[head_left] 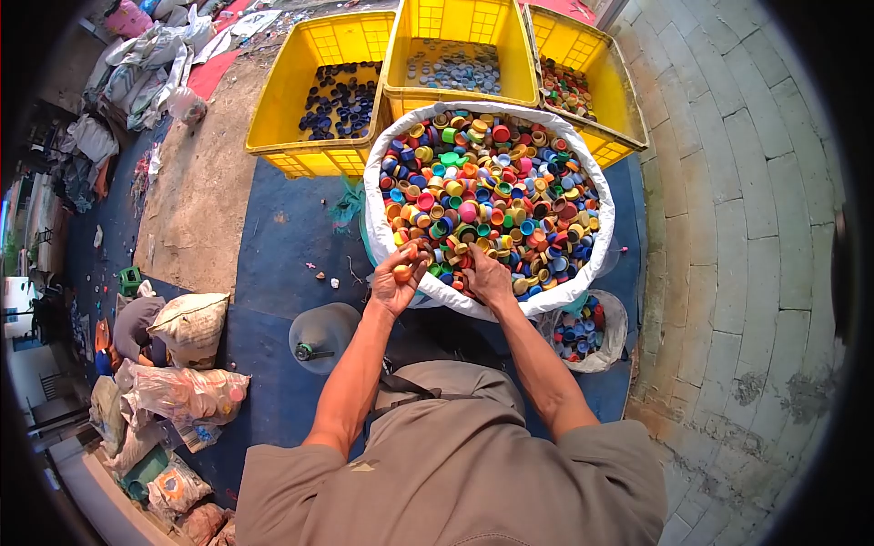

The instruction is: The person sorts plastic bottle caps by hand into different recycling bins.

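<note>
- As a person in a brown shirt (455, 464) leans toward a sack (374, 196), both bare hands meet the near side of a heap of plastic caps (496, 187) in red, yellow, green, blue, orange and white.
- The left hand (395, 284), palm turned up at the sack's near-left rim, has its fingers curled around orange caps (402, 273).
- The right hand (492, 276) dips its fingers into the heap just beside the left; the fingertips are partly hidden, so whether they grip a cap cannot be told.
- The caps fill the sack nearly to its folded white rim, directly in front of the person.
- Beyond the sack, three yellow crates stand side by side: the left crate (282, 96) holds dark blue caps (341, 105), the middle crate (460, 18) pale ones, and the right crate (621, 96) a mix with red, orange and green.
- Near the person's right arm, a smaller bag (616, 341) holds more caps, blue and pink among them.
- A translucent round container (330, 326) rests on the blue mat (273, 273) near the left forearm.
- Stuffed sacks (189, 323) pile up at far left, while grey blocks (719, 182) line the right side.
</note>
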Demonstrator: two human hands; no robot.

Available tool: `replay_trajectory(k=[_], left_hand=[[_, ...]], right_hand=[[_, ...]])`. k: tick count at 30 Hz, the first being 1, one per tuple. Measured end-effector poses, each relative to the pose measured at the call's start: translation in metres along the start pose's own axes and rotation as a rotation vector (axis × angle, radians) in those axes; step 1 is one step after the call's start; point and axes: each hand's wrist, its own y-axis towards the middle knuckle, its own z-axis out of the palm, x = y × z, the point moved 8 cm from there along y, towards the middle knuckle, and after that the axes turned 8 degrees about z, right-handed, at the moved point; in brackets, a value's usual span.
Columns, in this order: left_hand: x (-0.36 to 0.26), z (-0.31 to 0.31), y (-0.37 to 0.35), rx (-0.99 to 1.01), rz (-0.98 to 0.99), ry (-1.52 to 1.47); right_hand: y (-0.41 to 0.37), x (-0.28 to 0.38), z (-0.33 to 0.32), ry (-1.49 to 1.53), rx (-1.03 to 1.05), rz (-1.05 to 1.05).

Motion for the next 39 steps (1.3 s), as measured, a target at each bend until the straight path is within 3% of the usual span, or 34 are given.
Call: replay_trajectory(k=[12, 18, 21, 28, 33, 36, 39], left_hand=[[0.024, -0.032, -0.025, -0.111, -0.034, 0.109], [0.033, -0.035, -0.025, -0.135, -0.076, 0.129], [0.033, -0.031, -0.026, -0.142, -0.09, 0.15], [0.037, -0.009, -0.02, -0.089, -0.122, 0.137], [0.045, 0.011, -0.013, -0.001, -0.142, 0.092], [0.052, 0.021, -0.01, 0.008, -0.178, 0.068], [0.061, 0.029, -0.009, 0.01, -0.209, 0.065]], right_hand=[[0.006, 0.0, 0.009, -0.045, -0.1, -0.084], [0.005, -0.017, 0.017, 0.097, -0.107, -0.086], [0.004, -0.022, 0.01, 0.344, -0.212, -0.143], [-0.02, -0.025, -0.033, 0.783, -0.343, 0.051], [-0.034, -0.03, -0.023, 1.628, -0.057, 0.309], [-0.04, -0.043, -0.003, 1.942, 0.013, 0.398], [-0.045, -0.047, 0.001, 2.074, 0.058, 0.363]])
